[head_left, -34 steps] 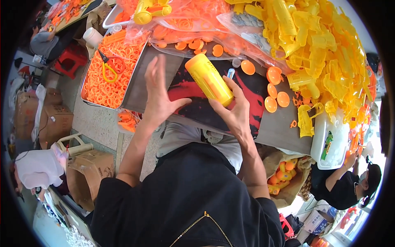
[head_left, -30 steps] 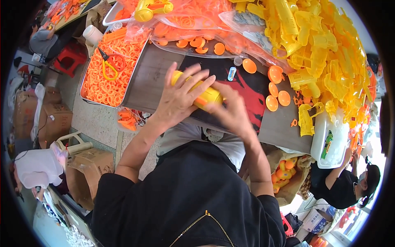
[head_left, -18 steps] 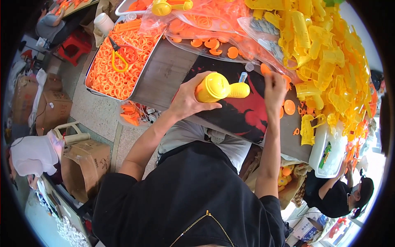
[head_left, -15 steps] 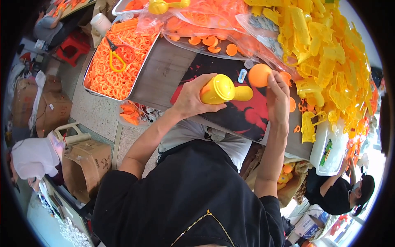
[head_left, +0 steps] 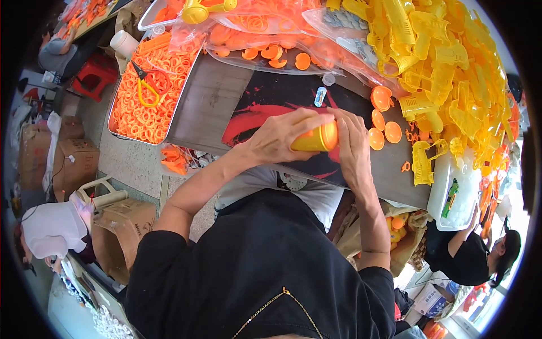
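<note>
Both hands (head_left: 316,138) clasp a yellow tube (head_left: 314,140) (orange-capped).

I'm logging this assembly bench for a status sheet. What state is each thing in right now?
Yellow tube: gripped in the left hand, lying sideways.
Orange cap: against the tube's end, covered by the right hand.
Loose orange caps: lying apart on the table.
Yellow-handled pliers: resting on the tray of orange rings.
</note>
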`<state>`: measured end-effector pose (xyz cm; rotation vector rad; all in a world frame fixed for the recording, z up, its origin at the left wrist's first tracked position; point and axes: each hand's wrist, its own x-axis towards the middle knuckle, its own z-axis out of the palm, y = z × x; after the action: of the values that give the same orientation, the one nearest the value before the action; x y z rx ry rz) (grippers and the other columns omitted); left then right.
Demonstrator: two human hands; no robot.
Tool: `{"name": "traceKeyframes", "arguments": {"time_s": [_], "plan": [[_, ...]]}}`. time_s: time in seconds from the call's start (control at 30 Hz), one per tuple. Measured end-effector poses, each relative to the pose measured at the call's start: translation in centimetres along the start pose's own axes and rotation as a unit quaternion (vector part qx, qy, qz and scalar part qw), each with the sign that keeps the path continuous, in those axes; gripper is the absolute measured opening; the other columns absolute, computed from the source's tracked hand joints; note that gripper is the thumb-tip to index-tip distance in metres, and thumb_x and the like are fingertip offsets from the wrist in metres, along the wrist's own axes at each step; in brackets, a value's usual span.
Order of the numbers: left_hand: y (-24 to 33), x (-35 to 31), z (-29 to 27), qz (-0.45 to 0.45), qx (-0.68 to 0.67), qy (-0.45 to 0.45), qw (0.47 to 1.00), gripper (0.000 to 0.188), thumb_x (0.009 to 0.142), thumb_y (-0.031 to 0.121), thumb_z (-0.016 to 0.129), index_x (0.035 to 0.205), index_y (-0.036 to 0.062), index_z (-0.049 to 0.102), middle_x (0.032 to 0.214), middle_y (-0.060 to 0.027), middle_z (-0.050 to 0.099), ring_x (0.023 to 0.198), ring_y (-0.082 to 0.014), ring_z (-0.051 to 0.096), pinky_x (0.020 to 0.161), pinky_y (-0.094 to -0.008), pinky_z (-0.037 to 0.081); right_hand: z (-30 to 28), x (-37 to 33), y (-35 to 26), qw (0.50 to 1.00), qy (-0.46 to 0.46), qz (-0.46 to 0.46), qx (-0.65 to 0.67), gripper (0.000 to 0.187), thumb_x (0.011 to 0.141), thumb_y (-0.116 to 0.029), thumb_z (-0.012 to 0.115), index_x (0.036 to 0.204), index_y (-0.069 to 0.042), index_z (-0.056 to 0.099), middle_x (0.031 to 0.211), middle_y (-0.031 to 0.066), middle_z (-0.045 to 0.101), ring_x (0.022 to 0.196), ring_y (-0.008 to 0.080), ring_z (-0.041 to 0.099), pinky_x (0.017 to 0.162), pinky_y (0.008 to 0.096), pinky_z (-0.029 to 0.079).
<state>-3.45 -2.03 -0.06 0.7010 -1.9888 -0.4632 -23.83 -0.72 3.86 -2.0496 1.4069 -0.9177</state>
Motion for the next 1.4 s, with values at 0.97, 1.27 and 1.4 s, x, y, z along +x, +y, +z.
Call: {"name": "traceKeyframes", "arguments": {"time_s": [0.97, 1.27, 1.4], "plan": [[3.0, -6.4, -7.0, -0.238, -0.145, 0.193, 0.941, 0.084, 0.075, 0.008, 0.089, 0.144, 0.0072, 0.043, 0.125, -0.013, 0.061, 0.111, -0.0232, 0.067, 0.097, -0.0376, 0.055, 10.2, 16.2, 8.0, 0.899, 0.073, -0.056, -0.427, 0.027, 0.092, -0.029, 0.066, 0.096, -0.003, 0.068, 0.094, 0.0184, 0.071, 0.083, 0.0364, 0.071, 0.075, 0.0444, 0.054], [0.8, -6.1, -7.5, -0.252, -0.136, 0.274, 0.918, 0.084, 0.076, 0.008, 0.085, 0.146, 0.0044, 0.038, 0.128, -0.0119, 0.055, 0.114, -0.0207, 0.062, 0.099, -0.0358, 0.053, 8.1, 8.1, -1.5, 0.922, -0.032, 0.064, 0.381, 0.009, 0.103, -0.007, 0.058, 0.101, -0.001, 0.053, 0.121, 0.016, 0.07, 0.107, 0.016, 0.067, 0.092, 0.0293, 0.055], [-0.1, -5.1, -5.9, -0.239, -0.136, 0.25, 0.929, 0.083, 0.077, 0.009, 0.085, 0.146, 0.0051, 0.038, 0.128, -0.0118, 0.055, 0.113, -0.0203, 0.062, 0.099, -0.0354, 0.053, 6.7, 5.5, -1.8, 0.892, -0.038, 0.051, 0.447, 0.033, 0.107, -0.014, 0.054, 0.136, 0.003, 0.055, 0.125, 0.0141, 0.069, 0.111, 0.0192, 0.067, 0.101, 0.0327, 0.052]]}}
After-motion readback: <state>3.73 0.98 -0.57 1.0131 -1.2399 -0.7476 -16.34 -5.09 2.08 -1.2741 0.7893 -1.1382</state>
